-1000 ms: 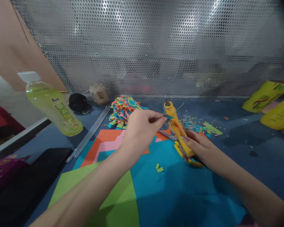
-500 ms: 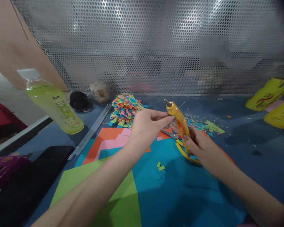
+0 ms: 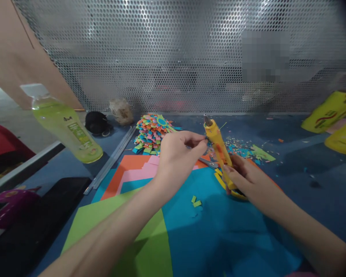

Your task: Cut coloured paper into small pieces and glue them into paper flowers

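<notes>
My right hand is wrapped round a yellow glue gun, its metal nozzle tilted up and away from me. Close to the gun's front end, my left hand pinches thumb and fingers together; a tiny dark bit shows at the tips, too small to name. Scissors with yellow handles lie under the gun, partly hidden. Below the hands, small green paper bits rest on a blue paper sheet. Behind my left hand stands a piece covered in multicoloured paper tabs.
Green, orange and pink paper overlap on the table. Paper scraps litter the back right. A bottle of yellow-green drink, clear sticks and a black flat object lie left. Yellow containers stand right, before a perforated metal panel.
The glue gun's nozzle has shifted slightly right and up. My left fingers, stretched along the gun before, are now curled into a tighter pinch beside it.
</notes>
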`<act>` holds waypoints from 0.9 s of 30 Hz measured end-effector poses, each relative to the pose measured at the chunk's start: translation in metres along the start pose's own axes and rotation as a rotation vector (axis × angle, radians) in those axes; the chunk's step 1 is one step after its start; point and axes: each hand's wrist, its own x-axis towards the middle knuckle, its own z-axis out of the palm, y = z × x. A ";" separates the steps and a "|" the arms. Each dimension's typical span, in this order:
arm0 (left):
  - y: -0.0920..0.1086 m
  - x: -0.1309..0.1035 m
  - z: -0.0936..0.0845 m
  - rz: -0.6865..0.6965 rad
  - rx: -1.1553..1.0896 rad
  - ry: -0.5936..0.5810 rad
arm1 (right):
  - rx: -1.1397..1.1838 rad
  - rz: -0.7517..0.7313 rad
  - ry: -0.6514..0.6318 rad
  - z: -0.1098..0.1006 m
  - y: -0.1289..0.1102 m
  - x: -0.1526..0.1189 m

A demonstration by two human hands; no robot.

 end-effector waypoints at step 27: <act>0.009 0.011 -0.015 0.308 0.077 0.091 | 0.693 0.152 -0.240 -0.004 -0.007 -0.003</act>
